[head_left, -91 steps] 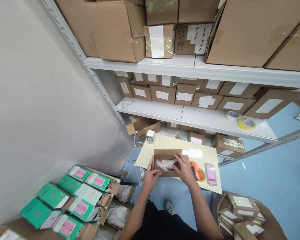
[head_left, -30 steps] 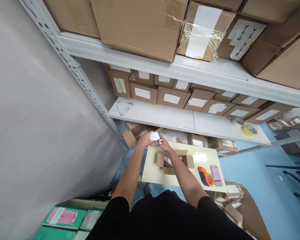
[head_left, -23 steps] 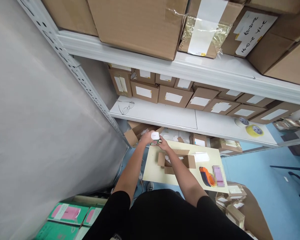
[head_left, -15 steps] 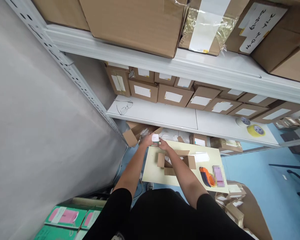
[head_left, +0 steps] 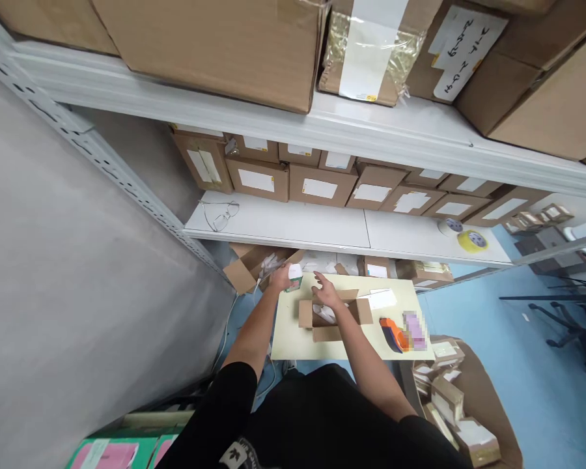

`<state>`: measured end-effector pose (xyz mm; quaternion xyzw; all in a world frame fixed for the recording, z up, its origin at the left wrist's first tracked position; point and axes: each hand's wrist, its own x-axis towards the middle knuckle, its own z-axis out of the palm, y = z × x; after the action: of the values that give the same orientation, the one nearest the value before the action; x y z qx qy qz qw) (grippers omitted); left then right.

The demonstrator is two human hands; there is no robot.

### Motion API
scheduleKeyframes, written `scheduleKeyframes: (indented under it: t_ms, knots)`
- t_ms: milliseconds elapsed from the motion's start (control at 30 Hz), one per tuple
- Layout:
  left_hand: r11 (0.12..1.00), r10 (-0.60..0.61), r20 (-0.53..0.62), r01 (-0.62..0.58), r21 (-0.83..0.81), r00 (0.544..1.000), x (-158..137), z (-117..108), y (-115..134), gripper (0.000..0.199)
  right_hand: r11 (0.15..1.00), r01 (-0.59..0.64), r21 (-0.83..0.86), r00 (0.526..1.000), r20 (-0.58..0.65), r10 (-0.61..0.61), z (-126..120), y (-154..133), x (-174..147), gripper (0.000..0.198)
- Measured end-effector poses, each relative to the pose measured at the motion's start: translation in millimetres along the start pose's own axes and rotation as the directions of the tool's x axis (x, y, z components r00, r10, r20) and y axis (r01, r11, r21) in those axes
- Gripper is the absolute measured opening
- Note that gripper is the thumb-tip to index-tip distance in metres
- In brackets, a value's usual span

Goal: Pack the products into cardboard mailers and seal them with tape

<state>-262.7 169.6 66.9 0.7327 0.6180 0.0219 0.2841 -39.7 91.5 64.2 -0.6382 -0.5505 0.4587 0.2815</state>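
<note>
My left hand [head_left: 280, 278] grips a small white and green box [head_left: 295, 278] near the far left corner of the pale yellow table [head_left: 293, 339]. Off to the right of that box, my right hand [head_left: 325, 291] is free, its fingers apart, just above the far side of an open cardboard box [head_left: 327, 334]. The cardboard box has its flaps folded outward, and white packing material [head_left: 325, 313] shows inside. My right forearm hides part of it.
On the table's right lie white paper [head_left: 381, 299], an orange tape dispenser [head_left: 394, 335] and a blurred purple item [head_left: 414, 330]. A shelf [head_left: 293, 221] above holds glasses [head_left: 221, 216], tape rolls [head_left: 472, 241] and several cartons. A large carton [head_left: 498, 404] of small boxes stands at right.
My right hand has let go of the small box and moved right, opening its fingers. The left hand keeps the box, now turned so a green side shows. The camera view has shifted.
</note>
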Motion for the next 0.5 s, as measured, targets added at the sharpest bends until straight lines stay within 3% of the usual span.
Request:
scheduleKeyframes:
  t_ms: [200,367,433,500]
  knots:
    - [0.997,-0.007,-0.164,-0.004,-0.071,0.986,-45,-43,6,0.081,0.965,0.009,0.263,1.0,-0.019,-0.004,0,-4,-16,0.068]
    - [0.971,0.101,-0.359,-0.17,-0.168,0.928,-96,-85,20,0.079,0.894,-0.099,0.437,0.986,-0.076,0.146,1,-19,-25,0.071]
    - [0.95,0.146,-0.38,-0.236,-0.204,0.913,-114,-96,29,0.077,0.863,-0.162,0.478,0.977,-0.045,0.208,-1,-21,-29,0.071]
    - [0.93,0.18,-0.361,-0.278,-0.241,0.915,-127,-101,40,0.076,0.883,-0.132,0.451,0.985,-0.041,0.168,-5,-20,-37,0.074]
